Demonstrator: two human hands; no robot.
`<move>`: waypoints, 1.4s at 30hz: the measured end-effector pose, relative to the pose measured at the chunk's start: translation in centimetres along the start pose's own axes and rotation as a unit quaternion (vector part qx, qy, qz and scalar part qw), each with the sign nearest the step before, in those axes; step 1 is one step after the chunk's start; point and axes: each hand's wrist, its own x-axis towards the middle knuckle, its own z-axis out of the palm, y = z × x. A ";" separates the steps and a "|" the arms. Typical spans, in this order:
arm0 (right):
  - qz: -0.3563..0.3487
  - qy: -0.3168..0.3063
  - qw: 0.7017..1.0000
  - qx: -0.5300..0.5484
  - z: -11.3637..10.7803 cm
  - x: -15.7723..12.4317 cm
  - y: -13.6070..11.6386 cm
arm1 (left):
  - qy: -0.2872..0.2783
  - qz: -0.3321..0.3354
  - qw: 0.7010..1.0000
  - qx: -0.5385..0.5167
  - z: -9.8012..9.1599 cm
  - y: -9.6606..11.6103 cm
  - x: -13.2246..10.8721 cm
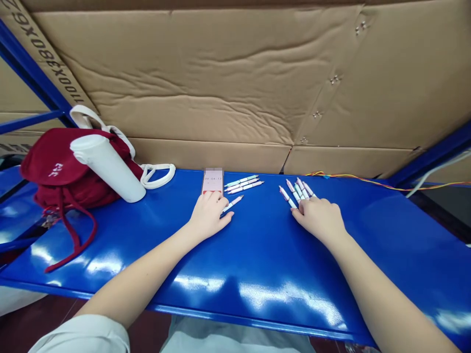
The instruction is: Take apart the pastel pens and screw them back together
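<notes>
One pale sleeve (pixel 86 338) sits nearest. On one blue shelf (pixel 257 245), my left hand (pixel 209 214) overlaps one phone (pixel 212 181) and one pen (pixel 234 202), three pens (pixel 243 185) beyond; my right hand (pixel 321 218) covers five fanned pens' (pixel 300 190) ends. Whether either pinches, I can't tell.

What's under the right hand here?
Several pens jut out from the right hand, fanned on the blue surface. Their near ends are covered, so whether it grips or merely touches them cannot be seen.
</notes>
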 end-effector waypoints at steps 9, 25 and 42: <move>-0.208 0.024 0.946 0.249 -1.1 -2.5 -2.5 | 0.149 0.142 0.979 0.006 -1.3 1.6 -0.9; -0.338 -0.050 0.914 0.221 -1.2 -3.8 -4.3 | -0.068 0.158 0.985 -0.024 -1.5 2.5 -1.5; -0.323 0.028 0.896 0.304 -0.3 -3.7 -5.0 | -0.113 0.126 0.980 -0.103 -1.9 1.8 -1.3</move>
